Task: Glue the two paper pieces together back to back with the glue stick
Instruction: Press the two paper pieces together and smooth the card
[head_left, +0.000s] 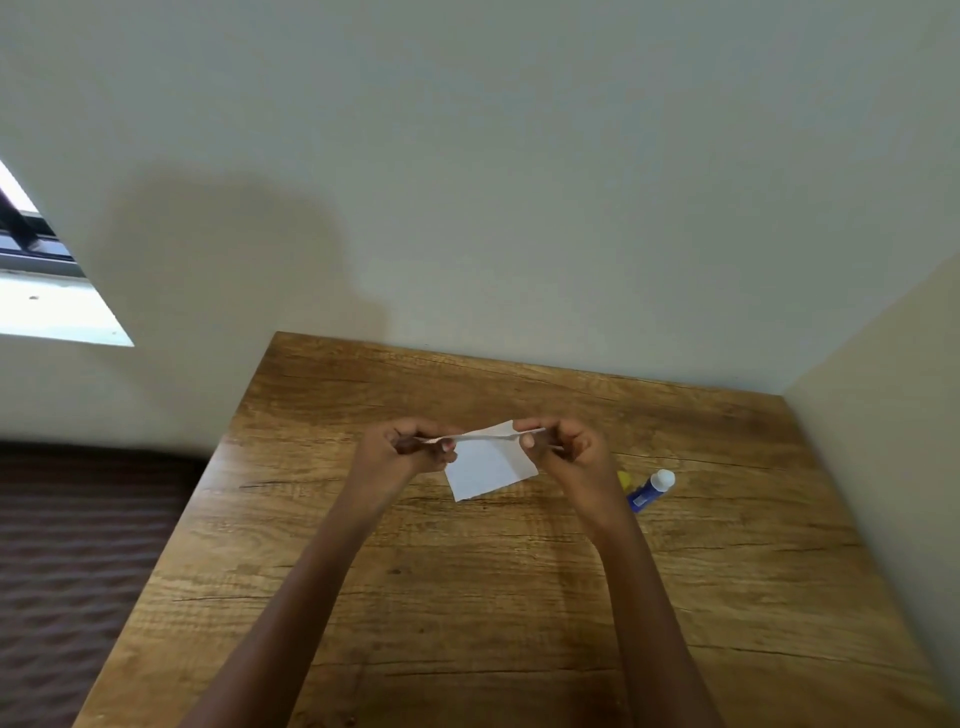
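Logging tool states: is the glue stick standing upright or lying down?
Lying down. The glue stick rests on its side on the table, white end pointing away, right of the right hand.

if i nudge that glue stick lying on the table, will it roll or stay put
The glue stick lies on its side on the smooth wooden table, and its body looks round, so it will probably roll. It looks small and plastic, so likely light. The yellow piece beside it, maybe its cap, might block rolling that way.
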